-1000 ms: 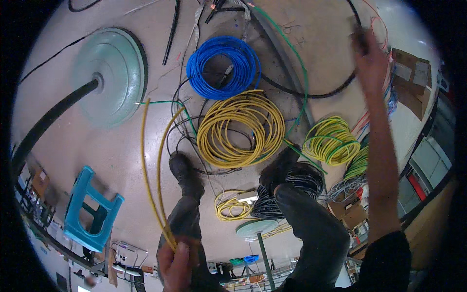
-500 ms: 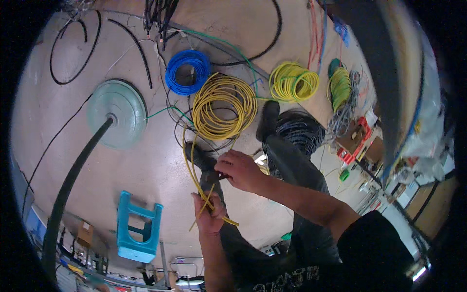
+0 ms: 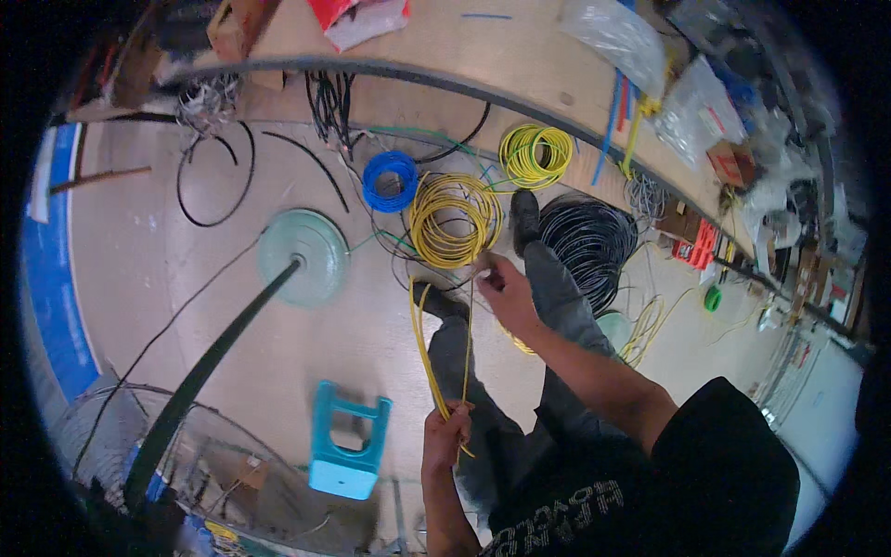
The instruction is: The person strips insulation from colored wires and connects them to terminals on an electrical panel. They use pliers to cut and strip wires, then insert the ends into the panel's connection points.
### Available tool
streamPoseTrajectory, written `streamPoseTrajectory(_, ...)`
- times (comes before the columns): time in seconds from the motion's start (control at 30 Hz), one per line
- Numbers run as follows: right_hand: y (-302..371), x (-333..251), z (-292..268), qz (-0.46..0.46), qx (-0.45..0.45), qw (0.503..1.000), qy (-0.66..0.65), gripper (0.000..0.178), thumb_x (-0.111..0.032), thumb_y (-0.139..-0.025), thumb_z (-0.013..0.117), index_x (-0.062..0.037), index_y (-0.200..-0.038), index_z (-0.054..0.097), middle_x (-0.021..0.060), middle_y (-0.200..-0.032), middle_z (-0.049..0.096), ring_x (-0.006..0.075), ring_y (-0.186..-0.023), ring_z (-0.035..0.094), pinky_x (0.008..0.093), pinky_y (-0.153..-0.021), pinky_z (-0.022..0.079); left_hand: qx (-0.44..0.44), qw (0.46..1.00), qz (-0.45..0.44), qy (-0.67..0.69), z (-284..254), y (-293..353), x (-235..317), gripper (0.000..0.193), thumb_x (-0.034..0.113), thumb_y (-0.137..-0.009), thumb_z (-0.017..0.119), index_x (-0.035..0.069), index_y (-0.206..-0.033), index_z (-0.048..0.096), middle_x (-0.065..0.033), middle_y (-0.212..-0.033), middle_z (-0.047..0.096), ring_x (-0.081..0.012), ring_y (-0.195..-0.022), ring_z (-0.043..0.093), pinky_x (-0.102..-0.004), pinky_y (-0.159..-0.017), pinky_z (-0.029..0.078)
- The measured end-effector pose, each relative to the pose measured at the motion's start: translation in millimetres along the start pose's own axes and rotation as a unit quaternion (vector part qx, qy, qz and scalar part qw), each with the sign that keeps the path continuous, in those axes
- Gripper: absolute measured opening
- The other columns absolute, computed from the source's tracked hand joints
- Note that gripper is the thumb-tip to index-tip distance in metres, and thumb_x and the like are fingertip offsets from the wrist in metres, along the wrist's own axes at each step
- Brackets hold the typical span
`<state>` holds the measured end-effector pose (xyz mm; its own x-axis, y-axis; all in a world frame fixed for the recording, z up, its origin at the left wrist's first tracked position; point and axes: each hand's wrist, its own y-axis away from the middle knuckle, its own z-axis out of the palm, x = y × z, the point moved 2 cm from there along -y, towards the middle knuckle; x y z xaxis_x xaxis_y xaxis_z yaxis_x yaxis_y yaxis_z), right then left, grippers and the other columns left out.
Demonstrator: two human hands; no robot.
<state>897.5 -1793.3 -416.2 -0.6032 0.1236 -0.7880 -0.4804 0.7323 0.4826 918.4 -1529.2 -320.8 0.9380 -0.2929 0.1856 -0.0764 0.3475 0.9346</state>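
Note:
My left hand (image 3: pixel 447 434) is closed around strands of yellow cable (image 3: pixel 422 339), which run from the floor beside my shoe and end just below the fist. Farther out, my right hand (image 3: pixel 506 290) pinches a single yellow strand (image 3: pixel 469 339), stretched nearly straight between both hands. Its fingertips are beside the near edge of a large yellow cable coil (image 3: pixel 425 221) on the floor. A smaller blue cable coil (image 3: pixel 390 201) lies at that coil's far left. To the right are a yellow-green cable coil (image 3: pixel 512 156) and a big black cable coil (image 3: pixel 599 255).
A pale green round base (image 3: pixel 320 246) with a dark pole (image 3: pixel 223 357) stands left. Nearer is a turquoise stool (image 3: pixel 343 478). The workbench (image 3: pixel 520 60) spans the far side, holding plastic bags (image 3: pixel 617 42). A wire-mesh basket (image 3: pixel 213 436) stands near left. Black tubing (image 3: pixel 311 167) lies on the floor.
My right hand has moved away from my left, toward the large yellow coil, and a yellow strand now stretches between them. The head view has shifted, bringing the workbench into sight.

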Motion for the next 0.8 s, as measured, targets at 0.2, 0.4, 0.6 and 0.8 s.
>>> streamPoseTrajectory(0.2, 59.7, -19.0, -15.1, 0.152, -0.052, 0.966, -0.202, 0.026, -0.017, -0.088, 0.074, -0.0001, -0.104, 0.063, 0.001, -0.074, 0.06, 0.0082, -0.059, 0.053, 0.0262, -0.052, 0.043, -0.009, 0.994, 0.029, -0.101, -16.4, 94.2, -16.0, 0.01, 0.012, -0.094, 0.067, 0.002, -0.097, 0.063, 0.0014, -0.064, 0.052, -0.007, -0.052, 0.045, -0.0227, -0.047, 0.035)
streamPoseTrajectory(0.4, 85.7, -27.8, -30.0, 0.146, -0.098, 0.941, -0.287, 0.014, -0.012, -0.088, 0.072, -0.0028, -0.095, 0.063, 0.0038, -0.076, 0.064, 0.0111, -0.057, 0.055, 0.0279, -0.05, 0.044, 0.006, 0.976, 0.085, -0.201, -48.8, 185.9, -62.2, 0.012, 0.011, -0.092, 0.07, 0.001, -0.097, 0.066, 0.0007, -0.069, 0.058, -0.0066, -0.059, 0.05, -0.0228, -0.053, 0.04)
streamPoseTrajectory(0.6, 132.9, -85.4, -47.6, 0.1, -0.205, 0.923, -0.309, 0.011, -0.012, -0.091, 0.07, -0.0032, -0.095, 0.064, 0.0051, -0.077, 0.064, 0.0126, -0.063, 0.058, 0.0281, -0.056, 0.046, 0.071, 0.955, 0.091, -0.275, -50.8, 276.9, -133.1, 0.016, 0.014, -0.09, 0.074, 0.001, -0.096, 0.069, 0.0008, -0.07, 0.061, -0.0066, -0.062, 0.052, -0.0227, -0.057, 0.041)
streamPoseTrajectory(0.8, 204.1, -128.2, -76.7, 0.041, -0.285, 0.908, -0.305, 0.014, -0.016, -0.095, 0.068, -0.0033, -0.098, 0.064, 0.0014, -0.082, 0.063, 0.01, -0.069, 0.057, 0.0263, -0.064, 0.048, 0.127, 0.953, 0.094, -0.259, -97.3, 335.1, -236.1, 0.017, 0.018, -0.09, 0.075, 0.002, -0.092, 0.07, 0.0001, -0.071, 0.064, -0.0073, -0.065, 0.056, -0.023, -0.06, 0.043)
